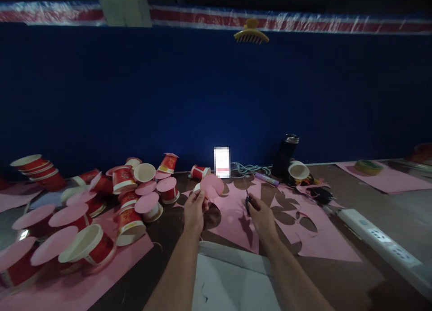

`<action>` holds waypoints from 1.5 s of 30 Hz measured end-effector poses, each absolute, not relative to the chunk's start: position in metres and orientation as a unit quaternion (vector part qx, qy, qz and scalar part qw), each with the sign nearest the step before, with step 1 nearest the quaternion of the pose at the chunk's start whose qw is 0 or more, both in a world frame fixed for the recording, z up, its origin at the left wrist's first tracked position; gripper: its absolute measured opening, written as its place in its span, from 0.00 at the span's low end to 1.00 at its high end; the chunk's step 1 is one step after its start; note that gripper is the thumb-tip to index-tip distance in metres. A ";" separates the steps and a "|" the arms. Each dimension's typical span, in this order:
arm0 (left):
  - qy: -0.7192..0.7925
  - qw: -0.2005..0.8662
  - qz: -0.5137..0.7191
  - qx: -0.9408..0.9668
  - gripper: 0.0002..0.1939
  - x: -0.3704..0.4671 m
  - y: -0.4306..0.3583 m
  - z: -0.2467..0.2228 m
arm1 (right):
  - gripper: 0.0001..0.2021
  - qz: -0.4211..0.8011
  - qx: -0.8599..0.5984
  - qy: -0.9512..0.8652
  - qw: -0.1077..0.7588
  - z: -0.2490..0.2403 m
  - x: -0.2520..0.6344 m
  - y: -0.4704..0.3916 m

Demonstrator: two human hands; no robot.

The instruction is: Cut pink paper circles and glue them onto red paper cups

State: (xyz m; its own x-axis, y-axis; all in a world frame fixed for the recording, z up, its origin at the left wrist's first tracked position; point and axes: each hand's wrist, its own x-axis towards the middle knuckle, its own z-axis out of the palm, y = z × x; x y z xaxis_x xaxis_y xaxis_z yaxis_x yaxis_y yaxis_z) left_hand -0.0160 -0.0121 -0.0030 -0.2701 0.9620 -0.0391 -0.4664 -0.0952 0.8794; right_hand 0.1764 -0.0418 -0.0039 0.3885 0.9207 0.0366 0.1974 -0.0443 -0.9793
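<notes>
My left hand (196, 206) grips a round pink paper disc (212, 186) by its lower left edge; a whitish round rim shows just behind the fingers. To its right, my right hand (258, 208) is closed around dark scissors (248, 203), with the blades pointing away. Below both hands lies a pink sheet (236, 215) with round pieces cut out of it. Another cut pink sheet (324, 241) is on the right. Red paper cups (130, 223) crowd the left side, many with pink discs on them.
A lit phone (222, 161) leans at the back near a coiled cable (249, 169). Right of it are a purple tube (266, 179), a black bottle (285, 155), a tape roll (367, 167) and a white power strip (381, 245). A blue partition (168, 95) stands behind.
</notes>
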 end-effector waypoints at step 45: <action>0.538 0.567 0.312 0.541 0.15 0.005 -0.028 -0.014 | 0.15 0.086 -0.720 -0.603 0.333 -0.013 0.196 -0.040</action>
State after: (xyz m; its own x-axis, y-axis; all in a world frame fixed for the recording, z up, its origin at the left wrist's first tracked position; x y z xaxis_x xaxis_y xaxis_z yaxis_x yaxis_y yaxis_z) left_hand 0.0051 -0.0276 -0.0139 0.2277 0.9349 -0.2722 0.2288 0.2204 0.9482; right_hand 0.1964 -0.0397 -0.0134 0.2576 0.9254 0.2779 0.8107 -0.0505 -0.5832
